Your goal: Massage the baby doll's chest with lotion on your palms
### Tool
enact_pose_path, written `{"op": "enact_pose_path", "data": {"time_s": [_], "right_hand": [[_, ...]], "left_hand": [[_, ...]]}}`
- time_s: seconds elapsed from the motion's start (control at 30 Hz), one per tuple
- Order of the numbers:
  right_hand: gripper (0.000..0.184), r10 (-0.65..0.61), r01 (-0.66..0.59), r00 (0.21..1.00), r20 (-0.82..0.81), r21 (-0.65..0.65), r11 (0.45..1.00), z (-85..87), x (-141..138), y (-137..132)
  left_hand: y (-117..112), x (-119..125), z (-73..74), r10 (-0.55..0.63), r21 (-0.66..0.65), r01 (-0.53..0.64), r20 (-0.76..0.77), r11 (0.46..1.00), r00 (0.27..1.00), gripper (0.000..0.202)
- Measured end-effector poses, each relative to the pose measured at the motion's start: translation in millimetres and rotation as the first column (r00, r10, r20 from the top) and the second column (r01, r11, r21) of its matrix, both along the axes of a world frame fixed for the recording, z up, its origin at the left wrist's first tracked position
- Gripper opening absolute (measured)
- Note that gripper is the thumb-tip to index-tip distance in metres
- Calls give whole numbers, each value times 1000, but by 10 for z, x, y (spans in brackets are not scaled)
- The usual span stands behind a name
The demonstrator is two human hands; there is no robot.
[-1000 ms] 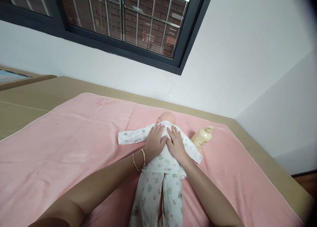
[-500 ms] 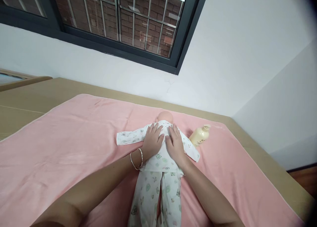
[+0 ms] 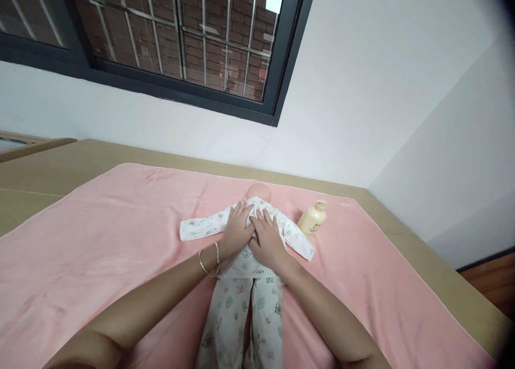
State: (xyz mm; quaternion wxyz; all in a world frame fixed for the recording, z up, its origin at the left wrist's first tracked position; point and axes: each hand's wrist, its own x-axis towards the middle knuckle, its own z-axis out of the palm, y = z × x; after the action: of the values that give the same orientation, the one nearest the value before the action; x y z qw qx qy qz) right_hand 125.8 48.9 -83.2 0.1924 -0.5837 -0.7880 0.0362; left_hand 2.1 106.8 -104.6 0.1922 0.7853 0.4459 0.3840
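A baby doll [image 3: 258,192] in a white patterned top and trousers lies stretched out on a pink blanket [image 3: 132,219], its bald head pointing to the wall. My left hand [image 3: 238,229] rests flat on the left part of the doll's upper body, fingers extended. Beside it, my right hand [image 3: 267,240] lies flat on the middle of the top, its fingers pointing up and to the left. The two hands touch or nearly touch near the thumbs. Both are open and grip nothing. The doll's sleeves spread out to either side; its face is not visible.
A cream pump bottle [image 3: 313,219] stands on the blanket by the doll's right-hand sleeve. The blanket covers a wooden surface [image 3: 386,213] that meets a white wall. Above is a dark-framed window [image 3: 181,90] with metal bars behind it.
My right hand has shifted left across the doll's top, closing the gap to my left hand. The whole view has swung slightly, so everything sits a little further left.
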Motion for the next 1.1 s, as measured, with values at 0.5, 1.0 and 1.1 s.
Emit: {"op": "enact_pose_path", "data": {"time_s": [0.5,1.0,1.1], "right_hand": [[52,-240,256,964,-113,154,954,1239,1069,-687],[32,-604,617,761,235,25,787,1006,1213,24],[32,-667,686,698,260,25,727,1052,1100,90]], "left_hand": [[-37,863,1126,245,-547,760,837,350,489,32],[94,1426,884,427,-585,799,764,142,484,53],[10,1207,837,401,-575,810,774,118,491,49]]}}
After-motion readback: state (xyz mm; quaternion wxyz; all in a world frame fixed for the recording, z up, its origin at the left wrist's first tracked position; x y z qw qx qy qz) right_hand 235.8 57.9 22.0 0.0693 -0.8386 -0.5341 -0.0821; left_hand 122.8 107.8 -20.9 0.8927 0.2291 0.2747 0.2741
